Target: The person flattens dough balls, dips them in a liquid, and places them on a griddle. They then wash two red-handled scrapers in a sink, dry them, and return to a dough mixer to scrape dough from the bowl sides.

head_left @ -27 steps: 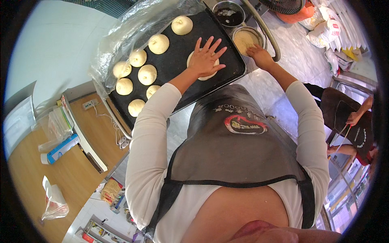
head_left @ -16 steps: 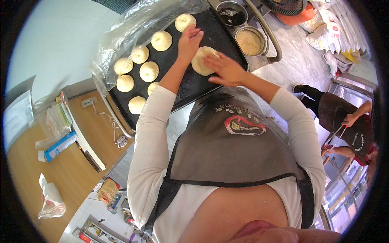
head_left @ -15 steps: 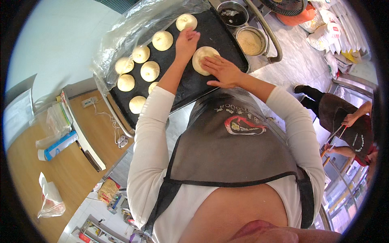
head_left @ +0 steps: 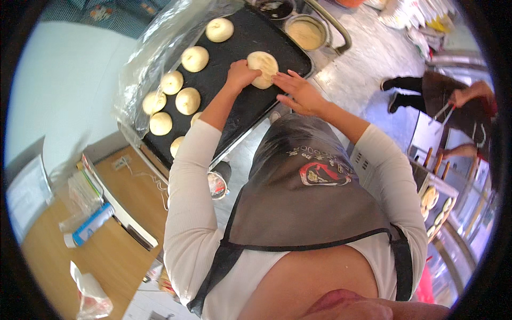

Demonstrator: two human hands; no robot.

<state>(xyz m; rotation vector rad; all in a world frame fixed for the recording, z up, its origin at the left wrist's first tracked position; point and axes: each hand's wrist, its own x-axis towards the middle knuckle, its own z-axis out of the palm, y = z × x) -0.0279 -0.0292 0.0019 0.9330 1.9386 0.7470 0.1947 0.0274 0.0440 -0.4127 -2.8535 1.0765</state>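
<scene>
A flattened round of dough [head_left: 263,63] lies toward the right of the black baking tray [head_left: 234,112]. My left hand [head_left: 243,75] has its fingers curled at the dough's left edge, with the thumb over the top. At the opposite edge my right hand [head_left: 302,96] is open, its fingers outstretched and the tips touching or very near the dough. Several plump dough balls stand along the tray's left part, among them one at the far end [head_left: 220,30] and one nearer [head_left: 188,101]. My left forearm partly hides another ball.
Clear plastic sheeting [head_left: 140,69] bunches along the tray's left edge. Beyond the right rim stand a pot of pale grains [head_left: 305,33] and a dark-filled pot [head_left: 275,7]. At right, another person [head_left: 453,101] holds tongs near a tray of baked rounds [head_left: 440,205]. A wooden table [head_left: 48,272] is at lower left.
My left hand has moved from the far dough ball to the left edge of the flattened dough. My right hand has slid off its top to the right edge. The view has shifted.
</scene>
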